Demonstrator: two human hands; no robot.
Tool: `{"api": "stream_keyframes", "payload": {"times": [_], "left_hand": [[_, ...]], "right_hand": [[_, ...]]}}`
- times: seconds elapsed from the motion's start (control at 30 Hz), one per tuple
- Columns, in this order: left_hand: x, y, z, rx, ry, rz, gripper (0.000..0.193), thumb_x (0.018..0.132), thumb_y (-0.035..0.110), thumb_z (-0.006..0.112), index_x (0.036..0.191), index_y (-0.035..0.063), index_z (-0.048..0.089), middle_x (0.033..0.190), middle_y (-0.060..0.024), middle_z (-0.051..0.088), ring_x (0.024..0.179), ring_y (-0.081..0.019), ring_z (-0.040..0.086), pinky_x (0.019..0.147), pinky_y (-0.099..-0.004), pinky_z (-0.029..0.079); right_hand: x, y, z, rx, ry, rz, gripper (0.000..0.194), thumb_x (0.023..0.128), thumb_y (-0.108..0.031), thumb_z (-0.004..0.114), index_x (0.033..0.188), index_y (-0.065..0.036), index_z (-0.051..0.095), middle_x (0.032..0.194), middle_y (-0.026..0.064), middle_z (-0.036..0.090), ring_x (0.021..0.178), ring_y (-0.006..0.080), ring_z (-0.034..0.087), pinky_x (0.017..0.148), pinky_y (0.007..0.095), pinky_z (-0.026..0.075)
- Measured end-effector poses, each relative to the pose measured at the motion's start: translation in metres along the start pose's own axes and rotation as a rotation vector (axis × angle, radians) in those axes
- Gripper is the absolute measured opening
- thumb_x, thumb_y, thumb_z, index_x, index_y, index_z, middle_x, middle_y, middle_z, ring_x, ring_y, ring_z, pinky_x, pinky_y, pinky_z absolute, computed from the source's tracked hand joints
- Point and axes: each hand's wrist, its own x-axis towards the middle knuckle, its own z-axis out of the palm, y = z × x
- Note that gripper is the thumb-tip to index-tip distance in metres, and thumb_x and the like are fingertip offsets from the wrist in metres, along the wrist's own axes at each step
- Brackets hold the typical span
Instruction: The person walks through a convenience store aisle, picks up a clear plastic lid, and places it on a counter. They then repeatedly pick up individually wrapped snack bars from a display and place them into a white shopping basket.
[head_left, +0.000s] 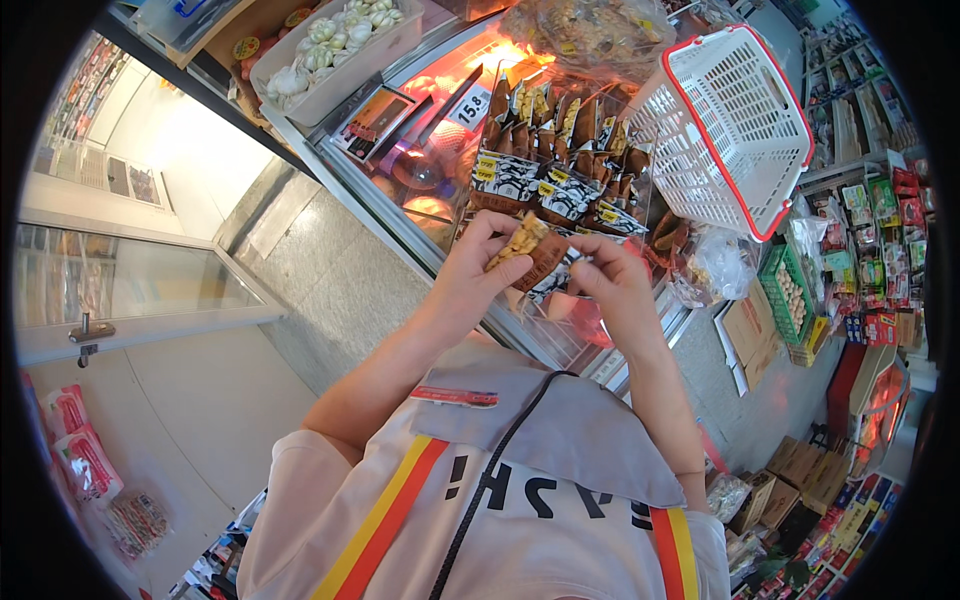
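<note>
Between my two hands is a small brown snack packet (546, 264) with a picture of nuts or seeds and a black-and-white patterned part. My left hand (489, 259) pinches its left end, thumb on the front. At the other end, my right hand (609, 276) grips the patterned edge with thumb and fingers. Just beyond my hands stands a clear box (466, 214) filled with rows of similar snack packets (559, 184). Some of those lie flat at the near side, while others stand upright behind. The underside of the held packet is hidden.
A white plastic basket with a red rim (720, 135) rests right of the box. Garlic bulbs fill a white tub (262, 82) at the upper left. A price sign (470, 107) stands behind the box. Flattened cardboard (750, 330) and a green egg crate (772, 296) are at the right.
</note>
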Motion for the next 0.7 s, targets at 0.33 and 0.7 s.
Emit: {"api": "stream_keyframes", "payload": {"times": [0.33, 0.7], "left_hand": [[-0.011, -0.004, 0.001, 0.368, -0.002, 0.02, 0.043, 0.094, 0.007, 0.054, 0.135, 0.0036, 0.041, 0.111, -0.0113, 0.06, 0.094, -0.0176, 0.062, 0.081, -0.0288, 0.05], [0.011, 0.029, -0.015, 1.008, 0.271, 0.649, 0.018, 0.087, 0.0, 0.058, 0.105, 0.0007, 0.063, 0.099, -0.0136, 0.064, 0.089, -0.0264, 0.063, 0.078, -0.0318, 0.05]], "right_hand": [[0.011, 0.004, -0.037, -0.22, 0.348, -0.264, 0.015, 0.083, -0.003, 0.068, 0.097, 0.0, 0.064, 0.079, 0.0026, 0.064, 0.066, 0.0091, 0.057, 0.06, 0.0243, 0.045], [0.104, -0.024, -0.019, -1.405, -0.19, -0.434, 0.013, 0.077, -0.014, 0.068, 0.086, -0.005, 0.065, 0.085, 0.0138, 0.064, 0.089, 0.0338, 0.061, 0.077, 0.0446, 0.047]]}}
